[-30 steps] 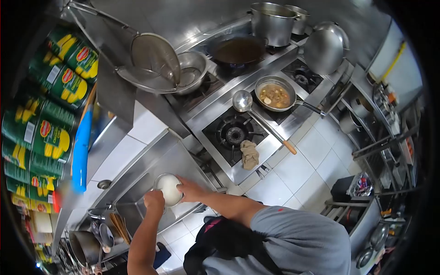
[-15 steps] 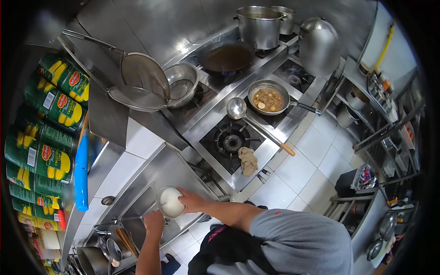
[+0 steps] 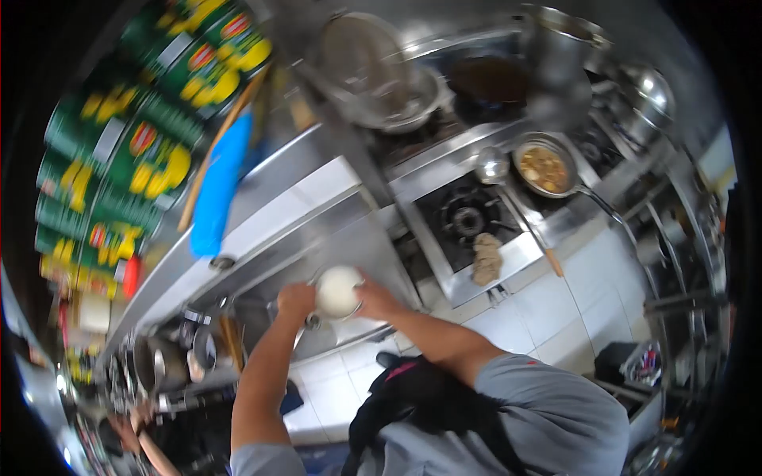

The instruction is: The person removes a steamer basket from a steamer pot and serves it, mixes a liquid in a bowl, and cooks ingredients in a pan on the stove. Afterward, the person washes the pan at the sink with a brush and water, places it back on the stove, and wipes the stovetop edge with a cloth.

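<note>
A round metal bowl with white contents (image 3: pixel 339 291) is over the steel sink counter (image 3: pixel 337 230). My right hand (image 3: pixel 376 300) grips its right rim, with the fingers curled round the edge. At the bowl's left side is my left hand (image 3: pixel 296 301), its fingers closed against the rim; motion blurs their tips. Both hands and the bowl are near the front edge of the counter.
A stove (image 3: pixel 455 279) bears a pan of stew (image 3: pixel 543 166), a ladle (image 3: pixel 491 166), a tan cloth (image 3: pixel 486 260) and a dark wok (image 3: pixel 488 79). Green cans (image 3: pixel 147 159) and a blue-wrapped handle (image 3: pixel 218 186) are left. Another person's hands (image 3: pixel 131 424) show lower left.
The camera view has swung, so the scene sits further right. My left hand, which was lower beside the bowl, has come up to its left rim. Another person's hands have come into view.
</note>
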A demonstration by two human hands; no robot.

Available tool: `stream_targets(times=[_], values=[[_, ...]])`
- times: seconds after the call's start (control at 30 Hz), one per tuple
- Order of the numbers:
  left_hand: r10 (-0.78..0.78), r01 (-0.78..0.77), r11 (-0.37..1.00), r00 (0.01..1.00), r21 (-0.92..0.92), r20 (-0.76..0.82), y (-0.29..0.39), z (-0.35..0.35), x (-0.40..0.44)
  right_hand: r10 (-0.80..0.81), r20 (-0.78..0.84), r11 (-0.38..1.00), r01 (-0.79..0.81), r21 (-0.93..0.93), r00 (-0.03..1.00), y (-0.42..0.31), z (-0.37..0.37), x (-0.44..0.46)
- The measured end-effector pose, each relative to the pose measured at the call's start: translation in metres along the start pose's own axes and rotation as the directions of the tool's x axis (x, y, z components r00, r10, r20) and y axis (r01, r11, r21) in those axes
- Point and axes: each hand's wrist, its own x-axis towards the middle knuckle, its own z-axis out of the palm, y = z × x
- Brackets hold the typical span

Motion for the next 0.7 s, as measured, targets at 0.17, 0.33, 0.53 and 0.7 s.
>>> stream_targets(times=[0.17,0.33,0.53,0.7], values=[[-0.042,0.036,0.978,0.999,-0.207,-0.023,-0.018,0.037,-0.009,0.064,0.085,0.998,-0.064,0.001,0.994,-0.032,-0.031,-0.002],[-0.17,0.116,0.886,0.982,-0.448,-0.082,0.004,0.072,-0.024,0.113,0.127,0.993,-0.117,0.027,0.985,-0.03,-0.033,-0.002],[-0.329,0.219,0.777,0.94,-0.59,-0.085,0.026,0.082,-0.048,0.081,0.133,0.997,-0.082,0.002,0.988,-0.025,-0.03,0.001],[-0.362,0.226,0.737,0.928,-0.637,-0.09,0.033,0.084,-0.063,0.044,0.096,0.999,-0.042,-0.024,0.994,-0.023,-0.027,0.001]])
